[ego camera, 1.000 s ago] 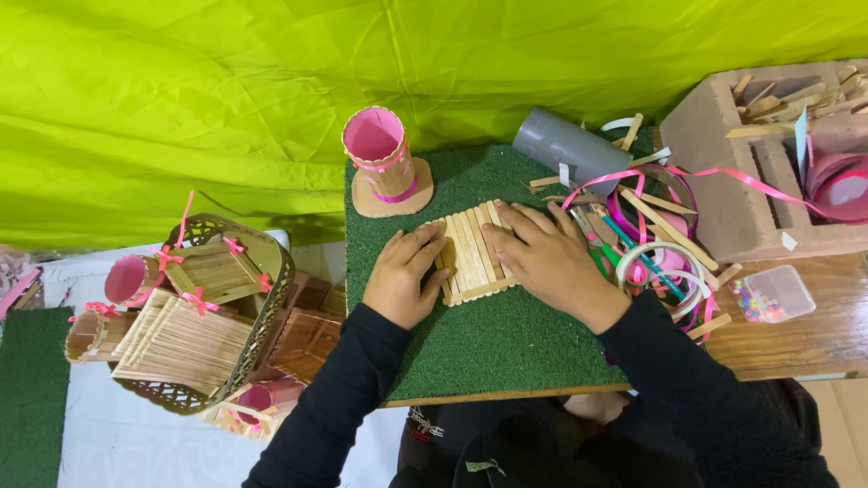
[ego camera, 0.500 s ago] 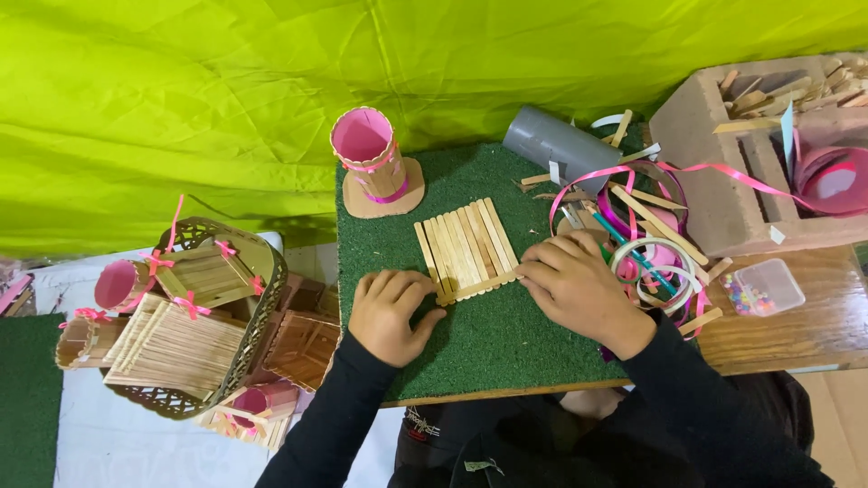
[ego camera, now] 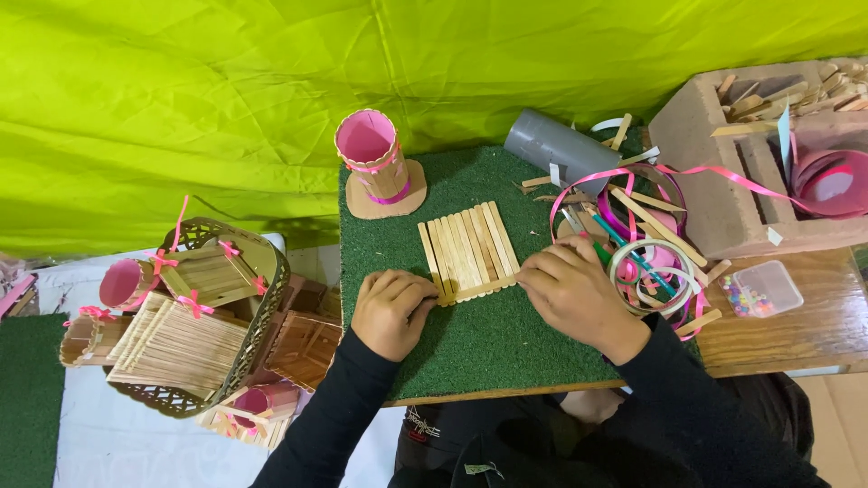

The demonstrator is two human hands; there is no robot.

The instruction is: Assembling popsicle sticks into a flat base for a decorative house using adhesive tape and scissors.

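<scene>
Bright lime-green cloth (ego camera: 181, 99) hangs as backdrop behind a wooden table (ego camera: 796, 330); a green turf mat (ego camera: 488, 339) covers its middle and carries the work. Near the mat's centre lies a flat panel of craft sticks (ego camera: 468, 246), sticks side by side w/ a cross stick along the panel's near edge. Left hand (ego camera: 391, 312) is curled, fingertips pinching the cross stick's left end at the panel's near-left corner. Right hand (ego camera: 574, 294) is curled too, fingers pressing the cross stick's right end at the near-right corner.

Progress, as I judge it: the row of sticks looks laid and joined at the near edge; no brace shows at the far edge, so that end prob. remains.

Vs 1 s ago: both hands lay over the panel, covering most of it; now they've slid to the near corners and the panel shows in full. Panel itself approx same spot.

Around: pink paper cup on a card base (ego camera: 375, 167) at the mat's far-left corner, grey tube (ego camera: 561, 149) at far-right corner, tangle of pink ribbon and tape rings (ego camera: 646, 244) off the right edge, cardboard box of sticks (ego camera: 750, 172) beyond, small clear bead box (ego camera: 764, 289), basket of finished stick pieces (ego camera: 194, 316) left of the mat.
</scene>
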